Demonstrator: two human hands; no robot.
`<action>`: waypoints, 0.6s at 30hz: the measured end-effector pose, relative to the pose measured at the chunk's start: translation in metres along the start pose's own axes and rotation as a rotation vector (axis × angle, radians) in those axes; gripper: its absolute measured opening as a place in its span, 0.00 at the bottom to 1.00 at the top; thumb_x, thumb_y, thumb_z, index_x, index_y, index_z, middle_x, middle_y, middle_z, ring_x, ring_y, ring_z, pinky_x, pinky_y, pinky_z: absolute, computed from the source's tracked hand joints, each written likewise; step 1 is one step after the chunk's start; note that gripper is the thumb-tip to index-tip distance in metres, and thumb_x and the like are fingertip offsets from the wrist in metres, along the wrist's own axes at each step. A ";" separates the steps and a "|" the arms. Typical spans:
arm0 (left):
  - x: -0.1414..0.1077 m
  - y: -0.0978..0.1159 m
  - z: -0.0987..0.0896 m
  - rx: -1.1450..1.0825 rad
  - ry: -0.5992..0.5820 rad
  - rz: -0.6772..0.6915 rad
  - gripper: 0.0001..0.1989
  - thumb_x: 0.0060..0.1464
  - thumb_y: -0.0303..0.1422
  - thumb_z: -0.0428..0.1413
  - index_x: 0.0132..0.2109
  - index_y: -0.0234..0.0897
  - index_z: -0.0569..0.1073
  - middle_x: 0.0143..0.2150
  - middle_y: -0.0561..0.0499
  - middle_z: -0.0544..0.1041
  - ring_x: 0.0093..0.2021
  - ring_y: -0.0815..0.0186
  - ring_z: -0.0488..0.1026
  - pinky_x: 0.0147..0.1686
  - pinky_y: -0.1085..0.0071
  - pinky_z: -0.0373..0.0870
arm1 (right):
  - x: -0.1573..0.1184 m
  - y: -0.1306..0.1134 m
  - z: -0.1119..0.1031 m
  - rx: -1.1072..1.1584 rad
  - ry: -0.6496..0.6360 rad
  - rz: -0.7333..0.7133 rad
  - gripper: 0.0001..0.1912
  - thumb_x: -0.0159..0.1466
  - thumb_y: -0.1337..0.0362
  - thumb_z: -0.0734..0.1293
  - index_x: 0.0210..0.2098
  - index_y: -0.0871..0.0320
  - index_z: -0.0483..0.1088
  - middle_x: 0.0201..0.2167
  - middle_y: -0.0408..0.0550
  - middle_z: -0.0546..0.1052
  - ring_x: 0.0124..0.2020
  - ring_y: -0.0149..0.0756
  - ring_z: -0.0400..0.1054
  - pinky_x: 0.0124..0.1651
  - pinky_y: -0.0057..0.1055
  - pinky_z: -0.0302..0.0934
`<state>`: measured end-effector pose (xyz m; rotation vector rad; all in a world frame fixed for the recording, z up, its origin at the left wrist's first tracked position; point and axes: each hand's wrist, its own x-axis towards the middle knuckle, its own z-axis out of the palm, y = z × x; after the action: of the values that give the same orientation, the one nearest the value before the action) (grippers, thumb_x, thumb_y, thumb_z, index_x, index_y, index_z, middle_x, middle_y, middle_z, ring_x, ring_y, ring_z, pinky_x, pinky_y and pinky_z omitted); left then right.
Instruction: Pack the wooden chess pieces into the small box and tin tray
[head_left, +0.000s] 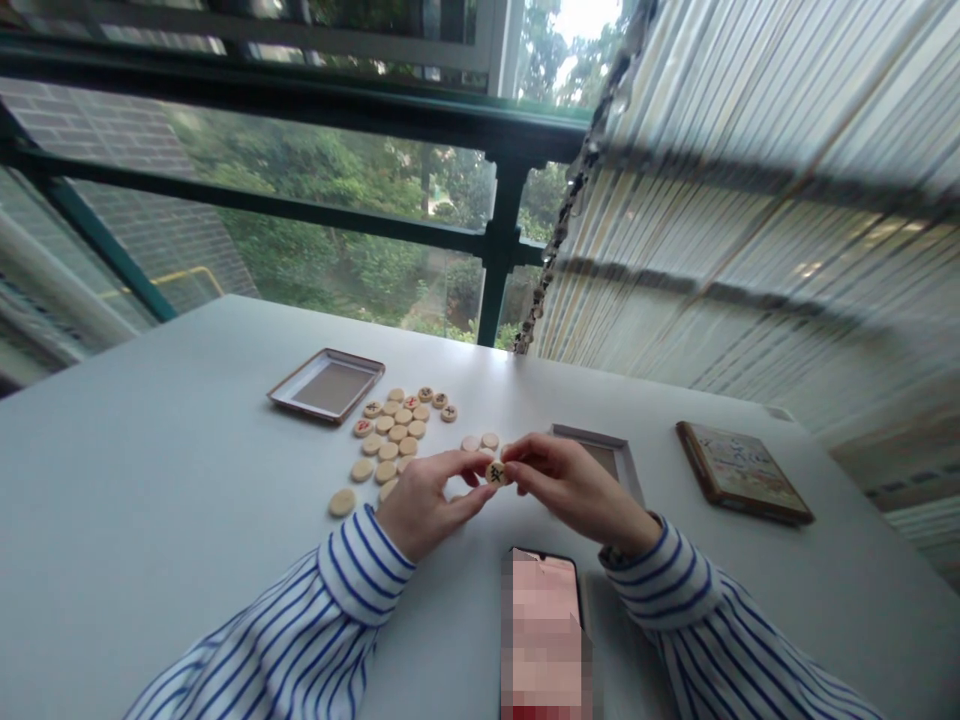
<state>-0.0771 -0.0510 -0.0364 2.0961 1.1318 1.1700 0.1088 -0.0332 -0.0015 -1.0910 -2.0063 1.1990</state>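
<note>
White tabletop [187, 560] beneath left hand [427, 500] and right hand [570, 490], fingers [472, 502] of both tight on 1 black-marked disc [496, 474].

White long sleeves [262, 640], blue stripes, wide striped cuffs [365, 568], bare fingers [534, 481]

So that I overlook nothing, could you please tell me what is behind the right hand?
An open tray shows partly behind the right hand; the part the hand covers cannot be seen.
</note>
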 end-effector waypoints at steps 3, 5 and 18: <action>0.000 0.001 0.002 -0.052 -0.001 -0.077 0.11 0.48 0.31 0.56 0.41 0.36 0.72 0.32 0.51 0.77 0.31 0.69 0.73 0.34 0.74 0.72 | -0.001 0.002 0.002 -0.032 0.021 -0.012 0.10 0.60 0.59 0.61 0.35 0.60 0.68 0.30 0.47 0.74 0.29 0.29 0.67 0.31 0.27 0.61; 0.000 0.002 0.003 -0.090 -0.006 -0.122 0.12 0.47 0.33 0.57 0.41 0.36 0.72 0.32 0.51 0.77 0.31 0.69 0.73 0.34 0.73 0.72 | -0.001 0.003 0.002 -0.051 0.026 -0.016 0.10 0.60 0.59 0.61 0.34 0.60 0.67 0.29 0.46 0.74 0.29 0.29 0.67 0.31 0.27 0.61; 0.001 0.002 0.005 -0.259 -0.038 -0.227 0.08 0.48 0.32 0.56 0.37 0.34 0.70 0.33 0.50 0.76 0.34 0.68 0.73 0.36 0.70 0.71 | -0.005 -0.007 -0.002 -0.247 0.019 -0.071 0.08 0.60 0.63 0.61 0.35 0.59 0.69 0.27 0.44 0.73 0.28 0.28 0.65 0.30 0.25 0.57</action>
<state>-0.0713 -0.0515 -0.0369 1.7393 1.1028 1.0990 0.1104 -0.0389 0.0054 -1.1309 -2.2015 0.9194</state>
